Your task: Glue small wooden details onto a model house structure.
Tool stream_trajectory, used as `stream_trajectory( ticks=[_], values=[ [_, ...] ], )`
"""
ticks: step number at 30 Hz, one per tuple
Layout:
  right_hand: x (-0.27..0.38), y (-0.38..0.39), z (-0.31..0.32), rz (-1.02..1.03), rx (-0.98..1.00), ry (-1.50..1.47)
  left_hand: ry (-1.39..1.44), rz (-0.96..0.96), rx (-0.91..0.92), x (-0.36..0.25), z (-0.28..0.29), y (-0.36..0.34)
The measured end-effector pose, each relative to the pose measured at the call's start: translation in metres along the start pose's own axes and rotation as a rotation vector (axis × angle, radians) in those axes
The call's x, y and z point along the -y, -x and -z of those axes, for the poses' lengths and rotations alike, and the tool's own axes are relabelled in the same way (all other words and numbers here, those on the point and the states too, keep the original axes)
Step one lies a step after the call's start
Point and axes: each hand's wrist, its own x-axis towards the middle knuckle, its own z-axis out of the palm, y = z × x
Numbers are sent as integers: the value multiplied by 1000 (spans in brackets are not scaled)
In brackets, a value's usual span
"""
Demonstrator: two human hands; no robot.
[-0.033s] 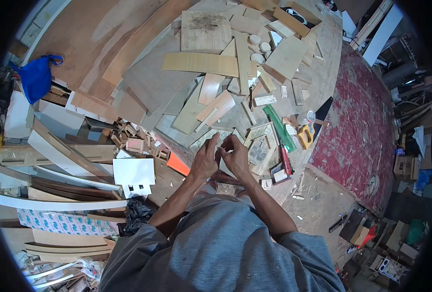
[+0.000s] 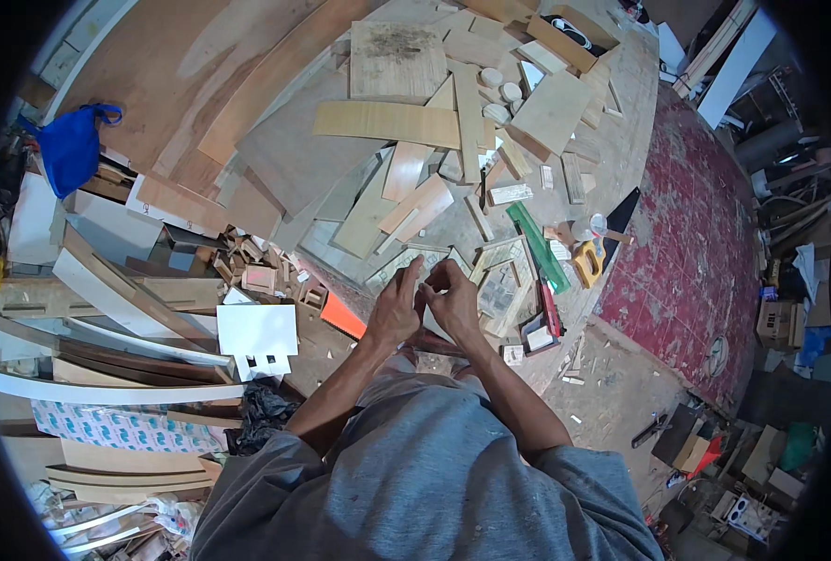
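Both hands meet over the cluttered counter point(image 2: 612, 103), the left hand point(image 2: 395, 309) and right hand point(image 2: 453, 299) touching at the fingertips, whatever they pinch too small to tell. Plywood offcuts point(image 2: 387, 122) lie beyond; an orange piece point(image 2: 342, 316) sits just left, a green strip point(image 2: 539, 245) to the right.

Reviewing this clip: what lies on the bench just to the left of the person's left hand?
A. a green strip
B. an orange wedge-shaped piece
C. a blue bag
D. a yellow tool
B: the orange wedge-shaped piece lies on the bench right beside the left hand; the other coloured items sit farther off.
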Motion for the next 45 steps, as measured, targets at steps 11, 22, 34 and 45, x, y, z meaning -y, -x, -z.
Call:
stream_trajectory(
  ticks=[11, 22, 34, 45],
  values=[
    [22, 5, -17, -113, -76, 263, -56, -77, 68, -3, 11, 3],
    [-12, -1, -12, -96, 37, -368, 177, -103, -37, 13, 16, 0],
    [-3, -1, -5, -407, 259, -1089, 278, -186, -5, 4, 48, -13],
    [-3, 8, -13, -465, 191, -1134, 247, -169, 103, 6, 55, -17]
  ],
)
